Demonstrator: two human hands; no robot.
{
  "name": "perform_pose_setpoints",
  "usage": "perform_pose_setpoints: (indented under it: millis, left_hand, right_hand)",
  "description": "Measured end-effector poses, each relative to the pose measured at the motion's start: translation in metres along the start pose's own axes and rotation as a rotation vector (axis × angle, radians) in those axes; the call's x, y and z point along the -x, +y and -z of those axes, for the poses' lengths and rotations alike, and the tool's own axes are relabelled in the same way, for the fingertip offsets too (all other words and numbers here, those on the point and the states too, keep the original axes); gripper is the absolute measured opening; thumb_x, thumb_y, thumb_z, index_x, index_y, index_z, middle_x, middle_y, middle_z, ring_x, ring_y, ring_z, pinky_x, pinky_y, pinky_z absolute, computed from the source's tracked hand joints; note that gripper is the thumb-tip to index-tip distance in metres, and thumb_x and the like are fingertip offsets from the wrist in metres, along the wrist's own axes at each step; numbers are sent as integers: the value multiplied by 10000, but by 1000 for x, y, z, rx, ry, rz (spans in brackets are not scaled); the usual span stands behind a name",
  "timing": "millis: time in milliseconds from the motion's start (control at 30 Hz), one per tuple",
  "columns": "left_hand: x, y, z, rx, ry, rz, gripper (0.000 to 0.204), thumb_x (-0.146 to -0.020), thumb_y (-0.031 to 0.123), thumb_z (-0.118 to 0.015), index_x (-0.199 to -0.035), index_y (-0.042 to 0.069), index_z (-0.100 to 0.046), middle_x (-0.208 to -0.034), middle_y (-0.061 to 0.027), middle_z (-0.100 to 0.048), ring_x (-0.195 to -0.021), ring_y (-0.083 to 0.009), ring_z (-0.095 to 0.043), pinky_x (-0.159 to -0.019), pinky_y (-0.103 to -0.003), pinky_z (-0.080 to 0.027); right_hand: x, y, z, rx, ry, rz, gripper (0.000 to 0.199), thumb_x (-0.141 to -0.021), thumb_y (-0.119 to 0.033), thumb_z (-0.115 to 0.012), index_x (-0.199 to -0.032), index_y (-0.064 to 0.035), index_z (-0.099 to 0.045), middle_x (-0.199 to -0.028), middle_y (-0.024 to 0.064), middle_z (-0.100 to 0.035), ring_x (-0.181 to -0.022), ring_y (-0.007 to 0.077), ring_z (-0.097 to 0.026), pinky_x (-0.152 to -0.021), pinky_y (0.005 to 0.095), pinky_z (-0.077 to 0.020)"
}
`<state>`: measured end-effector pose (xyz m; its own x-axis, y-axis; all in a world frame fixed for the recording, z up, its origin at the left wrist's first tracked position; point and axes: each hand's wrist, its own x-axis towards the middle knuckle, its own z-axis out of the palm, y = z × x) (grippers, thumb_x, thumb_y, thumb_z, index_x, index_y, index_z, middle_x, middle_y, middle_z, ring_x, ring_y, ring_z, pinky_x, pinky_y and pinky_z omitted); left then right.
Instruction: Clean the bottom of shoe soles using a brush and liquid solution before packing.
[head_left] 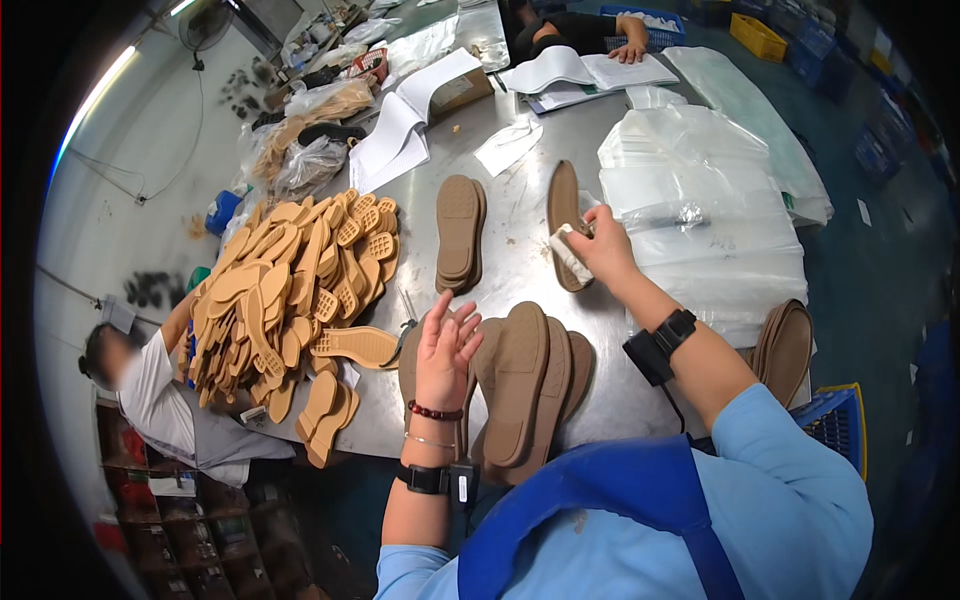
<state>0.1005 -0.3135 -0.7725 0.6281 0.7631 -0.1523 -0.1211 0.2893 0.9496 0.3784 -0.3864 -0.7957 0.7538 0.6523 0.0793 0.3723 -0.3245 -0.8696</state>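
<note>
My right hand (605,250) pinches a folded white cloth (568,258) against the lower part of a brown shoe sole (563,190). That sole stands tilted on its edge over the metal table. My left hand (445,345) is open, fingers spread and palm up, with nothing in it. It hovers over the near brown soles, some of which it partly hides. To its right, several brown soles (520,375) lie in an overlapping stack at the table's front edge. Beyond it, a small stack of brown soles (457,228) lies flat in the middle.
A tall heap of tan soles (290,275) covers the left side, a person in white (165,385) beside it. Clear plastic bags (690,190) lie on the right of the metal table (400,435). Open paper booklets (400,125) and another person's hand (630,38) are at the back.
</note>
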Motion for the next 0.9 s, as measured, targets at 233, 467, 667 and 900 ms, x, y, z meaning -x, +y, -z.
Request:
perform_pose_setpoints:
  millis: [233, 467, 667, 900]
  left_hand:
    - [-21, -2, -35, 343, -224, -98, 814, -856, 672, -486, -1436, 131, -301, -1362, -99, -435, -1300, -312, -400, -1027, -491, -407]
    - [-24, -10, -13, 767, -539, -46, 756, -914, 667, -296, -1419, 108, -358, -1356, -224, -460, -1245, -349, -466, -1033, -460, -407]
    - [-6, 1, -50, 727, -234, 33, 750, -947, 629, -223, -1456, 80, -278, -1448, -218, -350, -1318, -360, -376, -1095, -468, -331]
    - [18, 11, -48, 757, -473, 126, 762, -927, 605, -372, -1463, 79, -249, -1421, -189, -387, -1270, -373, -429, -1046, -468, -390]
  right_hand:
    - [101, -79, 16, -299, -663, 338, 383, -845, -281, -693, -1074, -41, -502, -976, 142, -663, -917, 226, -656, -800, 310, -491]
    - [75, -60, 34, -993, -366, 15, 293, -896, -126, -652, -1094, -76, -441, -907, 43, -581, -788, 97, -595, -665, 219, -503]
    - [98, -80, 19, -183, -434, 912, 362, -754, -82, -745, -1047, -82, -533, -891, 83, -588, -832, 223, -595, -751, 329, -478]
    - [41, -79, 21, -437, -55, 333, 368, -794, -72, -718, -1087, -49, -496, -884, 50, -591, -762, 117, -577, -673, 264, -487]
